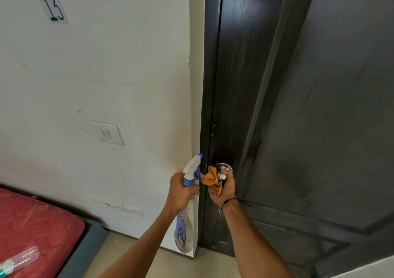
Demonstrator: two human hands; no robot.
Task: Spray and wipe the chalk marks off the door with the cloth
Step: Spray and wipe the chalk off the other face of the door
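Two hands work low at the door's edge. One spray bottle (187,196), clear with a white and blue trigger head, hangs in the left hand (181,190), whose fingers are wrapped round its neck; its nozzle points up toward the door frame. One orange cloth (211,178) is bunched in the right hand (222,189), pinched against the palm, while the same hand's fingers curl around the single round metal door knob (222,172). A dark cord bracelet (229,202) circles the right wrist.

One door (319,117), dark brown with a wood grain and raised panel mouldings, fills the right half of the view; its surface is glossy near the top, where it catches a soft reflection. No chalk marks can be made out on it with certainty, though small pale specks sit near the edge above the knob.

To the left stands a white painted wall (96,64), scuffed in places, carrying one paper label (53,6) reading 13 and one white light switch (108,132). Below, at the lower left, lies one red mattress (32,224) with a clear plastic bottle (19,260) resting on it. Flooring is pale beige tile (132,252).
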